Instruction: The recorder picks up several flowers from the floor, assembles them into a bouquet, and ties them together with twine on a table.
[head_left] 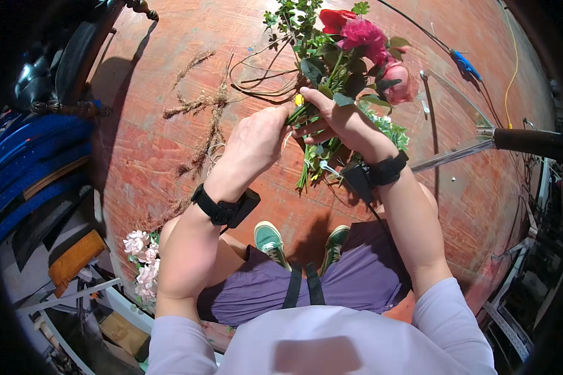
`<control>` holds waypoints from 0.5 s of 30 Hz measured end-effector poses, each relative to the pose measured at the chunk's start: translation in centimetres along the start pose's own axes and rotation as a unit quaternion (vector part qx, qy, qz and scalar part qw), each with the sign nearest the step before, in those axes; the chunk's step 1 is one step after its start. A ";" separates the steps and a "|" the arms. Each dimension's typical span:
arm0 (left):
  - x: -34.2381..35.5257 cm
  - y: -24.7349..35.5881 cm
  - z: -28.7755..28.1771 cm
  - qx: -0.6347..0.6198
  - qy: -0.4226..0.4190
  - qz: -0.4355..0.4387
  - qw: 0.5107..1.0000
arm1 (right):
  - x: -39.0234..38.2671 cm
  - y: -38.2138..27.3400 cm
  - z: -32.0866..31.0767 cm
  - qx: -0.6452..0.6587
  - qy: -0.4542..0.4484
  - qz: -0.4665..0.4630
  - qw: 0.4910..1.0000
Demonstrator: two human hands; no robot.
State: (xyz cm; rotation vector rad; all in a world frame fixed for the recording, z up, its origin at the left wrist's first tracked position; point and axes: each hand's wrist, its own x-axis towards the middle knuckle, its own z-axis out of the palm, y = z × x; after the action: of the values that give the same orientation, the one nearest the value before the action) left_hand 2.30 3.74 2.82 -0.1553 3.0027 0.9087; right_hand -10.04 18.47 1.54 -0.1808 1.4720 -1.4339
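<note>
In front of me my right hand [350, 125] is wrapped round the green stems of a flower bunch [338, 72], its thumb on top and its fingers beneath. My left hand [256, 137] is closed against the same stems from the left, its fingertips partly hidden. A magenta bloom [364, 37], a red flower [336, 20] and a pink rose [400, 84] top the bunch among dark leaves. Something small and yellow [299, 100] shows between my hands. Thin brown looped stems [263, 90] stick out to the left, and cut stem ends [303, 178] point toward me.
Dried brown grass sprigs [216, 115] lie on the reddish floor [144, 150]. Pale pink flowers [145, 269] are by my left leg. A dark handle on a metal bar [532, 140] reaches in at right, below a blue-handled tool [466, 65]. Blue panels [37, 156] stand at left.
</note>
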 end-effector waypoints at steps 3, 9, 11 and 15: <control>-0.1 -0.7 0.9 0.027 0.011 0.015 0.999 | 0.4 0.5 -0.1 0.049 -0.010 0.033 0.998; -0.4 -1.2 1.7 0.078 0.030 0.010 0.996 | -0.4 1.3 0.6 0.008 0.014 -0.065 0.998; -0.2 -1.0 1.2 0.073 -0.009 -0.005 0.997 | 0.3 1.9 1.0 0.010 0.034 -0.068 0.997; 0.2 -1.6 0.8 0.077 -0.031 -0.006 0.997 | 0.2 1.6 1.3 0.027 0.042 -0.053 0.997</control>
State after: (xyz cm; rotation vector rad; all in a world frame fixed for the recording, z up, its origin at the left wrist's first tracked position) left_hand 2.27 2.82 1.29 -0.1430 2.9949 0.6651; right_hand -8.30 17.93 0.43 -0.1690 1.5089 -1.5819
